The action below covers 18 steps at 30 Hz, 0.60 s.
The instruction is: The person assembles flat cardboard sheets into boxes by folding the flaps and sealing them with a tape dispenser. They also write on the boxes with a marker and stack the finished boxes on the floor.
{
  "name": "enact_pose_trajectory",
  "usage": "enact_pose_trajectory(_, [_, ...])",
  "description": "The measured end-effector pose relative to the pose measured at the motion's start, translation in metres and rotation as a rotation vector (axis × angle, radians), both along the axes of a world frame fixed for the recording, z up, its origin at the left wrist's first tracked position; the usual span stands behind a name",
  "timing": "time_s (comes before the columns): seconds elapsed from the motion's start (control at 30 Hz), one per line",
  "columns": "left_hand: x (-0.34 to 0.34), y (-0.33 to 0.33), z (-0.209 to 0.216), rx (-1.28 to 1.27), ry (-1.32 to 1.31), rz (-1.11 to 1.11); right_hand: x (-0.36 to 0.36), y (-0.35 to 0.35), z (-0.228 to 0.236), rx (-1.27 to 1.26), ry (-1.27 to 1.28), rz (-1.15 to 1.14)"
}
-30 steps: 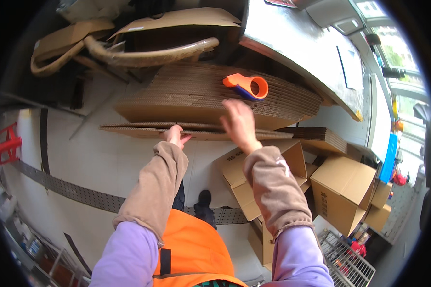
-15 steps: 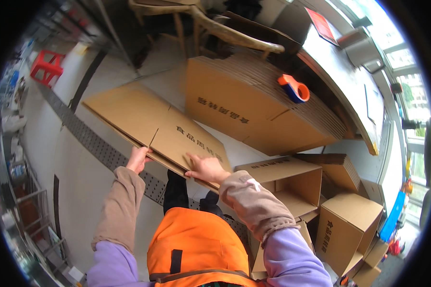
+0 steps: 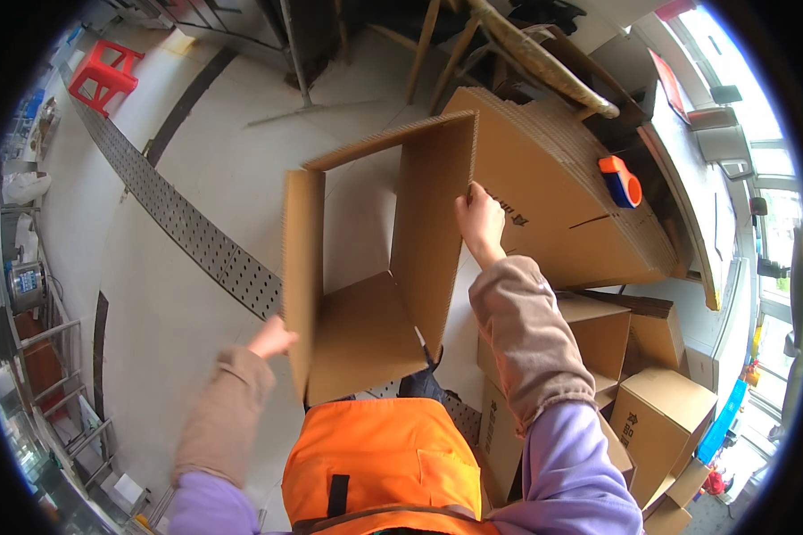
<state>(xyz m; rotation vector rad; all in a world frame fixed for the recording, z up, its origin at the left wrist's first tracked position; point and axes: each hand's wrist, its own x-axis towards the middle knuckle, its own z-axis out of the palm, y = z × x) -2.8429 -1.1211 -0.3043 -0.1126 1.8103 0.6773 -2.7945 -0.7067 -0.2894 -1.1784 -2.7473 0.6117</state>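
A brown cardboard box (image 3: 437,192) hangs in front of me, unfolded into a square tube. Through it the pale floor shows, and one flap slants across its lower part. My right hand (image 3: 480,219) is closed on the box's right edge. On the left side, my left hand (image 3: 272,338) grips the lower part of the outer wall, its fingers partly hidden behind the board. Just beyond my right hand leans a stack of flat cardboard boxes (image 3: 544,192). An orange and blue tape dispenser (image 3: 621,183) rests on top of that stack.
Several opened boxes (image 3: 660,406) crowd the floor at my right. A white table (image 3: 687,192) stands at the far right, wooden chair legs (image 3: 459,58) at the back. A red stool (image 3: 105,77) is at the far left, near a perforated floor strip (image 3: 183,209). Metal racks (image 3: 58,357) line the left.
The flat folded cardboard has been opened into a box shape and raised upright. My right hand has moved up and right to its edge; my left hand is slightly lower.
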Motion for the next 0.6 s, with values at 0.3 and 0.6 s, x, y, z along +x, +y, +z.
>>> enact_pose_trajectory(0.3, [0.031, -0.022, -0.017, 0.057, -0.351, 0.128, -0.121, -0.080, -0.039, 0.379, 0.275, 0.618])
enact_pose_trajectory(0.6, [0.129, -0.015, -0.015, 0.164, 0.891, -0.068, -0.044, -0.168, -0.105, 0.018, 0.321, 0.759])
